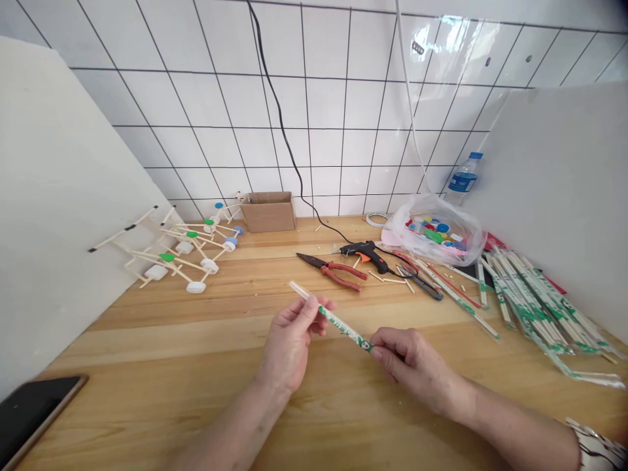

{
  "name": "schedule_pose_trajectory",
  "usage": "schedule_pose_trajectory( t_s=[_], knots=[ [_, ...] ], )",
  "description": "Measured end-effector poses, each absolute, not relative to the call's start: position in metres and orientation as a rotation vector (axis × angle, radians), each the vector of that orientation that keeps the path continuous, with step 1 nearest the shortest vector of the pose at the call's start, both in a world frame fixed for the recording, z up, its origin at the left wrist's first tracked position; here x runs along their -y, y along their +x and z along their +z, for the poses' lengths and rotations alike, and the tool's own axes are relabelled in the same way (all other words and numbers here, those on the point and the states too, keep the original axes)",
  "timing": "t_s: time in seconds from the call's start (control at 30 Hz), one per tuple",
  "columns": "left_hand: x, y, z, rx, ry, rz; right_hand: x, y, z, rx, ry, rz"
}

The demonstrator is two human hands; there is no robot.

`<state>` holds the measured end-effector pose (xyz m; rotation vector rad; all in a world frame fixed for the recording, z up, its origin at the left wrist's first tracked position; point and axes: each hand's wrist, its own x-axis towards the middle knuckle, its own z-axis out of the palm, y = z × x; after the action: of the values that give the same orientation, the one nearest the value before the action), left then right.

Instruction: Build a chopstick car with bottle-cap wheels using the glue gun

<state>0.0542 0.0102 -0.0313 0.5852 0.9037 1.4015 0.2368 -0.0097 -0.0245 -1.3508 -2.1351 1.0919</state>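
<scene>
A pair of wrapped chopsticks (343, 326), in a clear sleeve with green print and a panda near one end, is held slantwise above the table. My left hand (293, 340) pinches it near its upper left part, where the pale end sticks out past the thumb. At the lower right end, by the panda print, the fingers of my right hand (409, 363) are closed on the wrapper. Beyond my hands lie long-nose pliers (330, 269) with red handles and a black glue gun (366, 252) with an orange trigger.
Several stick models with bottle-cap wheels (196, 286) stand back left, near a cardboard box (269, 212). A plastic bag of bottle caps (436, 232), a water bottle (462, 180), a utility knife (424, 284) and a pile of wrapped chopsticks (532, 301) are right. A phone (36, 415) lies front left.
</scene>
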Motion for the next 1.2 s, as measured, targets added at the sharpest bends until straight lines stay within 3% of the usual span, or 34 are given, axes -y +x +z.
schedule_pose_trajectory(
  t_s=[0.5,0.83,1.07,1.2],
  knots=[
    [0.005,0.07,-0.041,-0.952,0.868,1.163,0.01,0.235,-0.031,2.052,-1.326,1.072],
    [-0.023,0.043,-0.033,-0.916,0.595,1.509,0.003,0.239,-0.032,2.135,-1.318,1.083],
    [-0.017,0.048,-0.029,-0.888,0.546,1.47,0.002,0.242,-0.037,2.126,-1.242,0.884],
    [-0.009,0.058,-0.031,-0.902,0.599,1.379,0.005,0.239,-0.036,2.116,-1.189,0.943]
  ],
)
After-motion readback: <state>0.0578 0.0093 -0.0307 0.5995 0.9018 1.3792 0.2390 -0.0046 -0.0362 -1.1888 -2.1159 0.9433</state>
